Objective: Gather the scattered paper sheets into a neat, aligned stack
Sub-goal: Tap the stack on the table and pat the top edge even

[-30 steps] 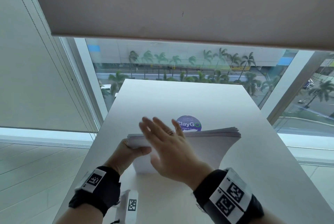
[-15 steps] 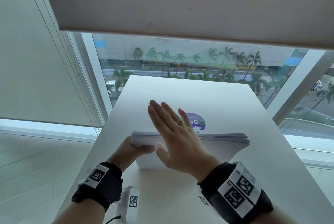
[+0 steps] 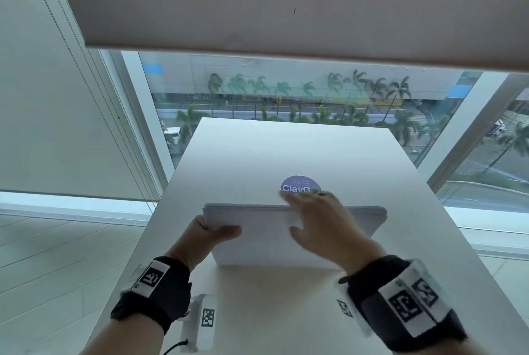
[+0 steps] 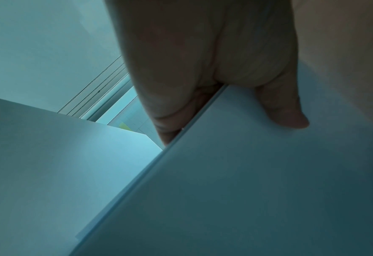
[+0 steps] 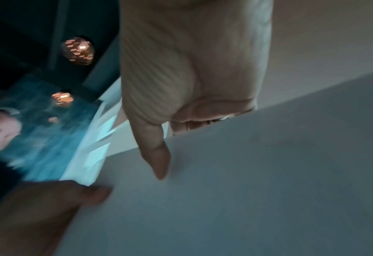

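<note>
A stack of white paper sheets [image 3: 266, 243] stands on its long edge on the white table [image 3: 286, 151], leaning towards me. My left hand [image 3: 220, 228] grips its left edge, thumb [image 4: 286, 112] on the front sheet and fingers [image 4: 170, 124] behind. My right hand [image 3: 297, 213], blurred by motion, lies flat on the top edge near the middle, fingers [image 5: 203, 121] reaching over the edge and thumb [image 5: 157, 155] against the front sheet [image 5: 247, 190]. The sheet edges at the top right [image 3: 369, 210] look slightly fanned.
A round purple sticker [image 3: 300, 184] lies on the table just behind the stack. A small white tagged device [image 3: 204, 323] with a cable sits at the near left table edge. Windows and a lowered blind [image 3: 286, 5] stand beyond the far edge.
My right hand was raised flat above the stack and has come down onto its top edge. The left hand's grip on the left edge is unchanged.
</note>
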The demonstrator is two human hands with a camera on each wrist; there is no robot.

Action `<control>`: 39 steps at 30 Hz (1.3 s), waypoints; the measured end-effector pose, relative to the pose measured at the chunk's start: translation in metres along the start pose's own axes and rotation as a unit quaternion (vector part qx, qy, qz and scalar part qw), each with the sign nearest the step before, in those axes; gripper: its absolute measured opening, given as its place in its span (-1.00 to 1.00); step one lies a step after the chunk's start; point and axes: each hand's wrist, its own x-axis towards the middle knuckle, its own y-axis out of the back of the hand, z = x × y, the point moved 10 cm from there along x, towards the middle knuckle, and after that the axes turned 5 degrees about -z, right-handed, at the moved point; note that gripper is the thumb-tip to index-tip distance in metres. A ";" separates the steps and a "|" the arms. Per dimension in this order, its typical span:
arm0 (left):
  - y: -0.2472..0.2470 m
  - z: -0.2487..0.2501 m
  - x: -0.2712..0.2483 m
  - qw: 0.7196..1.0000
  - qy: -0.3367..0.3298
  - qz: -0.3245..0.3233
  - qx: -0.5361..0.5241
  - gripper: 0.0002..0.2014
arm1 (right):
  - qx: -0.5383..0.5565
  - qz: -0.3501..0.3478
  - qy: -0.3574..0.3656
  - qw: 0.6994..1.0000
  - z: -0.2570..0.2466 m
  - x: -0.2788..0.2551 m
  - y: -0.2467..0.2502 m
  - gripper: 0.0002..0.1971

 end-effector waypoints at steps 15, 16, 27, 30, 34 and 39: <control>-0.005 0.031 0.002 0.994 -0.045 0.087 0.058 -0.86 | 0.300 0.107 -0.197 0.927 0.149 -0.060 -0.004 -0.87; -0.006 0.042 0.004 0.991 -0.060 0.087 0.077 -0.78 | 0.219 0.085 -0.195 0.952 0.143 -0.059 0.004 -0.94; -0.057 0.183 -0.001 0.875 -0.241 0.126 0.401 -0.68 | 0.295 0.131 -0.120 0.939 0.090 -0.020 0.028 -0.74; -0.013 0.180 -0.014 0.828 -0.247 0.283 0.416 -0.26 | 0.376 0.166 -0.141 0.900 0.115 -0.024 0.015 -0.92; 0.019 0.104 0.003 0.960 -0.105 0.221 0.140 0.24 | 0.564 0.198 -0.119 0.792 0.133 -0.029 -0.008 -0.80; -0.029 0.072 0.020 0.996 -0.089 0.011 -0.021 -0.67 | 0.680 0.199 -0.091 0.700 0.126 -0.019 -0.042 -0.71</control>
